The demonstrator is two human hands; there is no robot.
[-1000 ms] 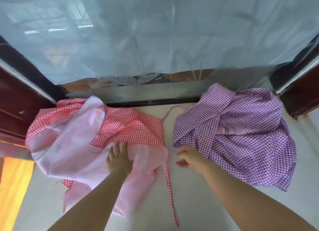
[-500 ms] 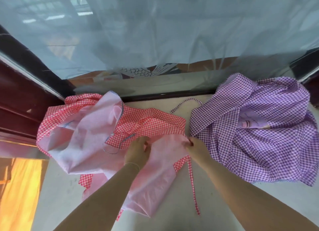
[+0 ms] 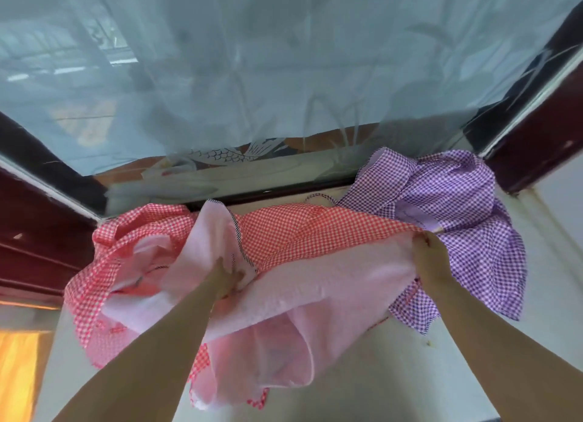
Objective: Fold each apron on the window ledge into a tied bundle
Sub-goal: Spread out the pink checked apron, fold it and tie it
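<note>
- On my feed, the red-checked apron (image 3: 303, 232) lies crumpled on the window ledge (image 3: 372, 377), from the ledge's left end to about its middle, hard against the back edge under the window.
- My left hand (image 3: 225, 278) grips a bunch of the apron's pale pink underside near the cloth's middle, fingers curled into the fabric.
- My right hand (image 3: 432, 257) pinches the apron's right corner, where the checked face meets the pink side; the fingertips are buried in cloth.
- Between the two hands the top edge is pulled into a fairly taut line, so the apron's long axis runs left to right, roughly parallel to the ledge's back edge.
- Checked face shows toward the window; the pink reverse faces me and sags in loose folds toward the ledge's front edge.
- The apron's left part is heaped and twisted at the ledge's left end, a dark-striped hem running up over the heap.
- The purple-checked apron (image 3: 467, 232) sits bunched in the ledge's right rear corner, touching the red one where my right hand holds; its lower edge trails toward the front.
- A thin purple strap (image 3: 318, 196) loops on the ledge at the back edge between the two aprons.
- A sheer curtain (image 3: 284, 74) hangs over the glass behind.
</note>
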